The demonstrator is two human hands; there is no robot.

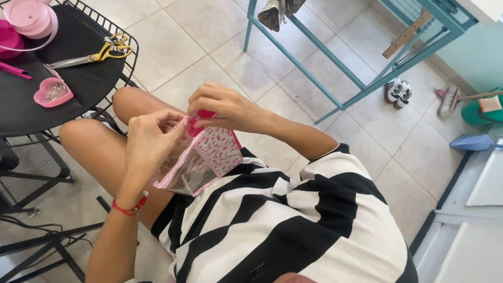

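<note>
- Head view shows one small clear pouch (201, 162) with pink flowered trim, held over the person's lap between two hands.
- One left hand (152, 141): its grip is closed, pinching the pouch's top edge from the left.
- One right hand (225, 107): its grip is closed on the pink top strip, just right of the other hand, fingers nearly touching.
- On the round black desk (78, 57) at far left: one pair of gold scissors (97, 54), one pink heart-shaped dish (53, 92), pink ribbon spools (31, 18).
- One pair of sandals (398, 92) lies on the floor, far right.
</note>
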